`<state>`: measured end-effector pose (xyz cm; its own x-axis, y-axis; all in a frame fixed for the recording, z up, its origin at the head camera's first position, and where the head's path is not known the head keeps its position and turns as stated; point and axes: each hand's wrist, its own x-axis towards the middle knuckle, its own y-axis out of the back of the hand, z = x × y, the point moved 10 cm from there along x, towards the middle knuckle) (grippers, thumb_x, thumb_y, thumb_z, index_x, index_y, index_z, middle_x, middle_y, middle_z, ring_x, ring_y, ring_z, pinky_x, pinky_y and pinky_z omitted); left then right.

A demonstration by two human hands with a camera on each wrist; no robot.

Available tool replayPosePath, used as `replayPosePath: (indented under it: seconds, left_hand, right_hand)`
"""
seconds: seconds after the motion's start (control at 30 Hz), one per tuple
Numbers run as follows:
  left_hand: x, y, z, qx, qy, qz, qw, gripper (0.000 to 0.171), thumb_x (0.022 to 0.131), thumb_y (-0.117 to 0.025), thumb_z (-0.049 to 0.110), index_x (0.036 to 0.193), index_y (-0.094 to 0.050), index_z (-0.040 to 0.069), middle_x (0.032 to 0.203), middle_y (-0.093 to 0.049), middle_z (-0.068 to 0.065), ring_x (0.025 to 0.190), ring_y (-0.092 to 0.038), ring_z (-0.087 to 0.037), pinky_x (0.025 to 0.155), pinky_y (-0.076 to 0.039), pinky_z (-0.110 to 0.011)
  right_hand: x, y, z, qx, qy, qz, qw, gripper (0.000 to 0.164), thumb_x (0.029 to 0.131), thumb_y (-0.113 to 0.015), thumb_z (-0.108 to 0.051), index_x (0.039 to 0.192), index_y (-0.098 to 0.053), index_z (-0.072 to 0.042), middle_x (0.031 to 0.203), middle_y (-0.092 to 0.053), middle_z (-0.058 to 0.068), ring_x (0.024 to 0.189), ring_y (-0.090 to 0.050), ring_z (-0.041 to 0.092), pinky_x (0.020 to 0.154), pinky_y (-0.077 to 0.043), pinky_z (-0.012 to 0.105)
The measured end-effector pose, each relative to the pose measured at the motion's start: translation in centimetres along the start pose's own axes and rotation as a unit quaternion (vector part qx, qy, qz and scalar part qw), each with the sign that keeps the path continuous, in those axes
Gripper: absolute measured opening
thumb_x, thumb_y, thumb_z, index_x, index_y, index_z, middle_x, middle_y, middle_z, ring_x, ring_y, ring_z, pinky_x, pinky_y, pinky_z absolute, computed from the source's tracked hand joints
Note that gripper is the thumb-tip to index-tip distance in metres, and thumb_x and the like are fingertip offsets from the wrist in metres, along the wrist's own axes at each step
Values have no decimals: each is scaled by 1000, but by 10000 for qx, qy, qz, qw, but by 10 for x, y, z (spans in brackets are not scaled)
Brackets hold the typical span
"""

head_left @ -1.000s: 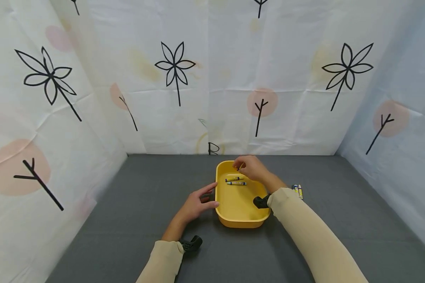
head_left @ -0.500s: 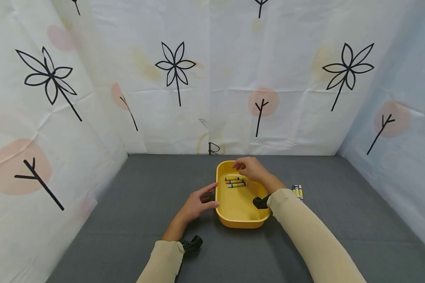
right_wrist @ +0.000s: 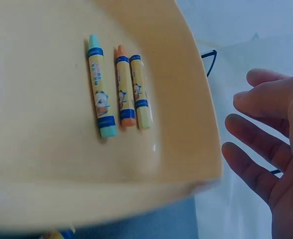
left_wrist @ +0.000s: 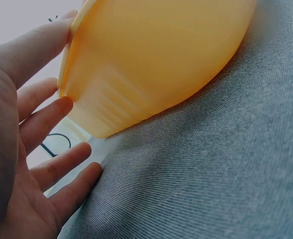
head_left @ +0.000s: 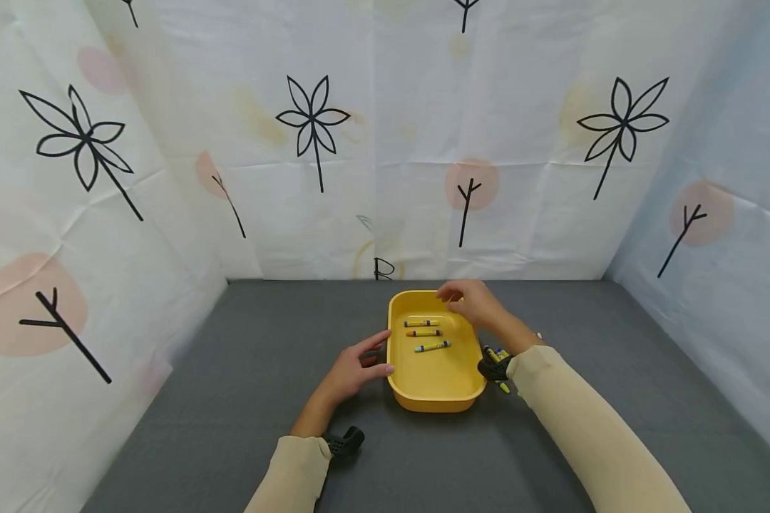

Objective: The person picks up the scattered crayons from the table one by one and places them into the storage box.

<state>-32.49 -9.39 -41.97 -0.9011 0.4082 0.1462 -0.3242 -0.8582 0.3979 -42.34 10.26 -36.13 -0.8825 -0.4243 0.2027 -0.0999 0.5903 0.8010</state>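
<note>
A yellow plastic tray (head_left: 435,377) stands on the table. Three crayons lie inside towards its far end: a pale yellow one (right_wrist: 140,92), an orange one (right_wrist: 125,89) and a mint-green one (right_wrist: 101,89). My left hand (head_left: 354,370) steadies the tray's left rim, its fingers extended and touching the edge in the left wrist view. At the far right corner, my right hand (head_left: 473,302) hovers by the rim with loosely bent fingers. Nothing is held in it, as the right wrist view shows.
More crayons (head_left: 503,387) lie on the grey table (head_left: 282,335) just right of the tray, partly hidden by the right wrist and its black strap (head_left: 493,368). Patterned white cloth (head_left: 411,135) walls off the back and both sides.
My right hand has let go of the orange crayon, which landed between the other two, then drawn back to the right. The mint-green crayon has rolled nearer. The left hand has stayed put.
</note>
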Motion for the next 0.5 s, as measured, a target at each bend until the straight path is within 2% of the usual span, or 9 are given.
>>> replayPosePath:
  seconds: [0.17, 0.5]
  left_hand:
    - [0, 1, 0, -9, -48, 24, 10000, 66, 91, -69, 13, 149, -40, 5, 152, -36, -16, 135, -37, -40, 108, -34, -54]
    - [1, -1, -1, 38, -70, -62, 9999, 66, 92, -69, 14, 150, -38, 5, 153, -35, -15, 136, -37, -39, 108, -34, -53]
  right_hand:
    - [-12, 12, 5, 62, 27, 159, 9999, 25, 90, -63, 3, 115, -67, 1, 107, -66, 13, 95, -61, 29, 79, -55, 44]
    - [-42, 23, 32, 144, 154, 439, 9988, 26, 89, -65, 1, 115, -65, 1, 108, -63, 16, 91, -61, 33, 75, -55, 48]
